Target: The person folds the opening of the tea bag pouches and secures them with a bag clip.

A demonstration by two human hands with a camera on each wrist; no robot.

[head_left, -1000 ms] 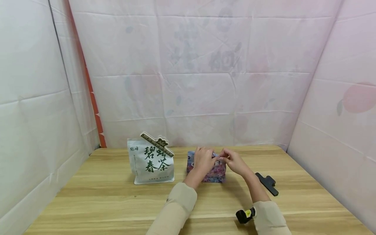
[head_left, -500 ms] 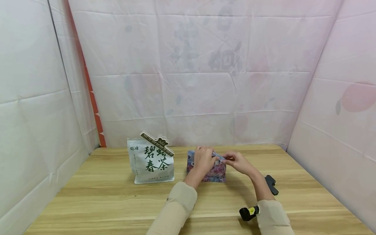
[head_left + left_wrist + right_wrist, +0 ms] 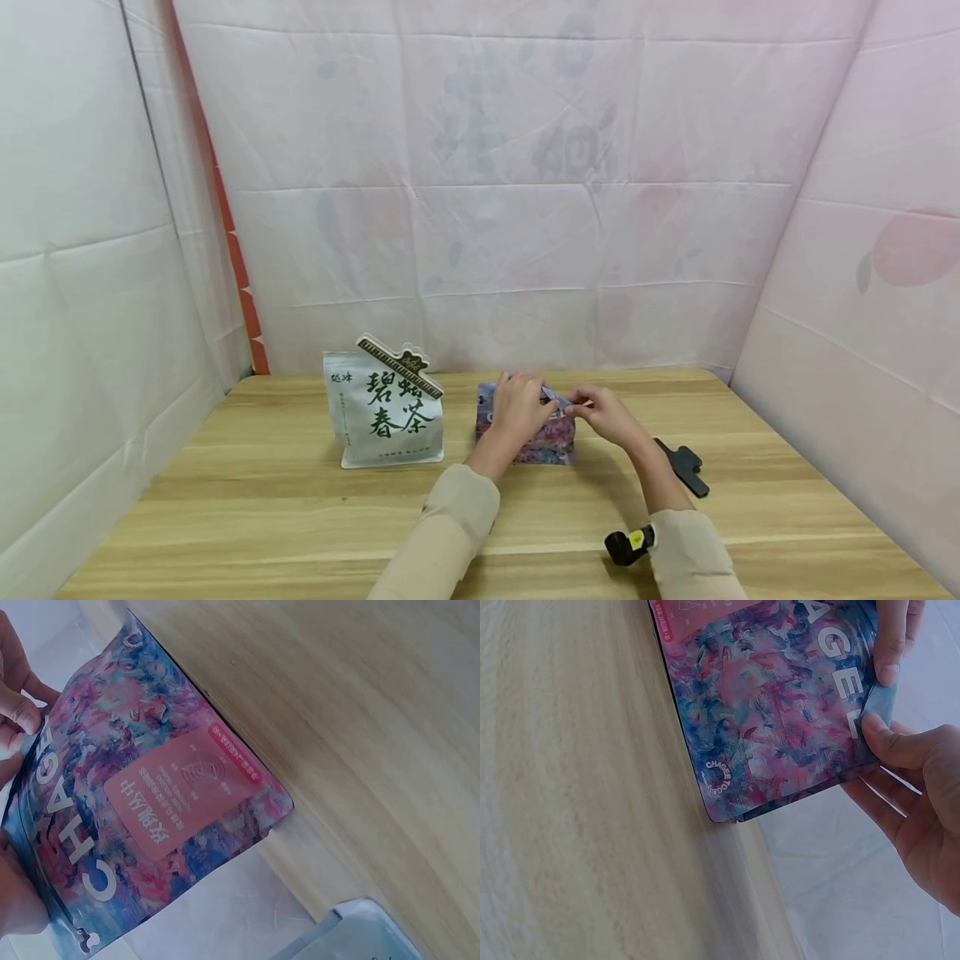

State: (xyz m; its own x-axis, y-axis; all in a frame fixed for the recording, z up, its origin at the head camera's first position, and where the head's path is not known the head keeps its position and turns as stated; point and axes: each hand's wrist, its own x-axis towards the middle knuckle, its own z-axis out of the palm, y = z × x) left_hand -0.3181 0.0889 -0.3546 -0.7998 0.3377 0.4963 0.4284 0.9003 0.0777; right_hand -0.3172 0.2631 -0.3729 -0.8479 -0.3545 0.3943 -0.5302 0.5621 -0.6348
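Observation:
A pink-and-blue pouch (image 3: 551,450) with white lettering stands upright near the back of the table. My left hand (image 3: 517,408) grips its top edge, thumb in front; its other fingers are partly hidden. At the pouch's right end, my right hand (image 3: 609,417) pinches the top corner, which is folded over. In the right wrist view, the right thumb (image 3: 900,746) presses this fold, with fingers behind the pouch, while left fingertips (image 3: 889,656) touch the fold beside it. The left wrist view shows the pouch's pink label (image 3: 184,791) facing me.
To the left stands a white tea bag (image 3: 390,433) with green writing; a long decorated clip (image 3: 405,367) sits slantwise on its top. A black clip (image 3: 684,471) lies right of my right forearm. White cloth walls (image 3: 487,208) surround the wooden table (image 3: 262,517).
My right hand has shifted slightly right and down along the pouch's top corner, folding it lower, then a little back left. My left hand keeps its hold.

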